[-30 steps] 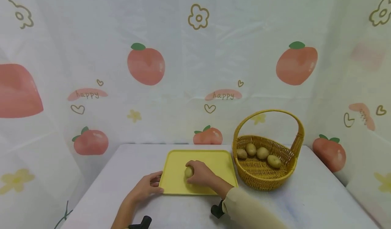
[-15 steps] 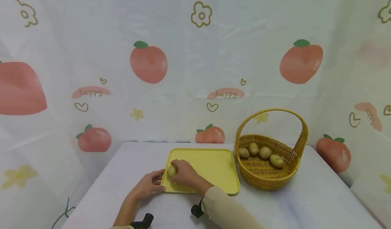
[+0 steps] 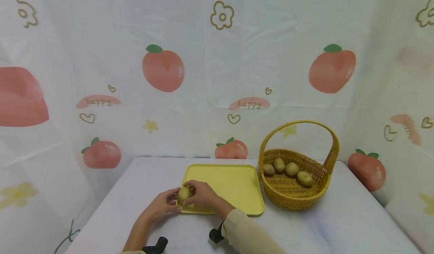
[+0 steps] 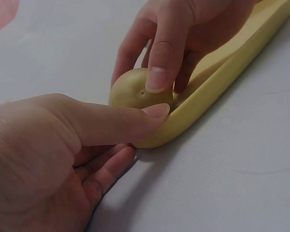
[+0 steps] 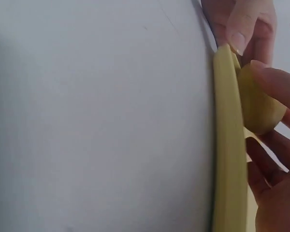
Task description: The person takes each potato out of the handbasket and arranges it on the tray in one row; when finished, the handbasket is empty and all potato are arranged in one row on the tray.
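Observation:
A yellow tray (image 3: 230, 186) lies on the white table. My right hand (image 3: 205, 196) pinches a potato (image 3: 184, 195) between thumb and fingers at the tray's near left corner. In the left wrist view, the thumb lies on the front of that potato (image 4: 128, 92). My left hand (image 3: 162, 207) grips the tray's left corner; its thumb (image 4: 154, 111) is over the rim in front of the potato, and other fingers reach below the edge. In the right wrist view, the potato (image 5: 258, 104) sits just inside the tray wall (image 5: 227, 130). Its underside is hidden.
Right of the tray stands a wicker basket (image 3: 295, 205) with a tall arched handle (image 3: 298, 122). Several potatoes (image 3: 292, 169) lie along its back and side. A white curtain (image 3: 203, 58) with printed fruit hangs behind the table.
My right hand has carried the potato leftward over the tray, from near its middle to the left corner beside my left hand. The left hand stays on the tray's edge.

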A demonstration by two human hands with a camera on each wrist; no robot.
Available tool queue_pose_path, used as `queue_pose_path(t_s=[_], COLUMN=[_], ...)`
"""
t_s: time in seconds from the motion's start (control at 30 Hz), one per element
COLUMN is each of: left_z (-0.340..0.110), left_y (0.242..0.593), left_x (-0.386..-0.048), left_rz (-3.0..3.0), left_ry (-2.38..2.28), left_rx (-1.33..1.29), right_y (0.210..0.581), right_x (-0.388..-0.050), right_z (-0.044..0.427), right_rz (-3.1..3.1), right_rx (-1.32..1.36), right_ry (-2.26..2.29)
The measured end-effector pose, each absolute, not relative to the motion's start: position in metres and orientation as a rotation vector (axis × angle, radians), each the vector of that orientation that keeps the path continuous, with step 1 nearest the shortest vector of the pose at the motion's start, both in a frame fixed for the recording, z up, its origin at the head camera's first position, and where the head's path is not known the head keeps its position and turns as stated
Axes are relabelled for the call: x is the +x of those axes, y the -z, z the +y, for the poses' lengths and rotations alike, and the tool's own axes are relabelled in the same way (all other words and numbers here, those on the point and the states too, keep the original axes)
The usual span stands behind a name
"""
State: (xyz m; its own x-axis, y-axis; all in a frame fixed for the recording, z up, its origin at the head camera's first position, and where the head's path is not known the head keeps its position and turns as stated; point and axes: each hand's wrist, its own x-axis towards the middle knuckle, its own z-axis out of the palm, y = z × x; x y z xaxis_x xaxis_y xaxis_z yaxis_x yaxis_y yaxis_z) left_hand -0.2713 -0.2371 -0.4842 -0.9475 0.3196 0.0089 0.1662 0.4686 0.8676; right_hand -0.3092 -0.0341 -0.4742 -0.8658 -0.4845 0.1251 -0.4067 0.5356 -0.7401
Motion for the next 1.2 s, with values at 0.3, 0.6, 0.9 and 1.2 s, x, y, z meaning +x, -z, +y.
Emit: queue_pose_path(t_s=[0.3, 0.6, 0.9, 1.2], left_z=[-0.239, -0.238, -0.240, -0.241], left_y=[0.487, 0.488, 0.487, 0.490], left_x=[-0.273, -0.273, -0.273, -0.275], left_rz=[2.549, 2.560, 2.539, 2.540], left_ry=[-1.475, -1.483, -1.508, -1.502], left_rx=[0.396, 0.410, 0.453, 0.488], right_y=[0.479, 0.474, 0.458, 0.430], right_x=[-0.309, -0.306, -0.295, -0.284], right_z=[-0.031, -0.007, 0.037, 0.105], right_rz=[2.618, 2.584, 2.605, 2.679], right_rx=[-0.781, -0.819, -0.920, -1.031], right_ry=[1.265, 1.342, 1.369, 1.446])
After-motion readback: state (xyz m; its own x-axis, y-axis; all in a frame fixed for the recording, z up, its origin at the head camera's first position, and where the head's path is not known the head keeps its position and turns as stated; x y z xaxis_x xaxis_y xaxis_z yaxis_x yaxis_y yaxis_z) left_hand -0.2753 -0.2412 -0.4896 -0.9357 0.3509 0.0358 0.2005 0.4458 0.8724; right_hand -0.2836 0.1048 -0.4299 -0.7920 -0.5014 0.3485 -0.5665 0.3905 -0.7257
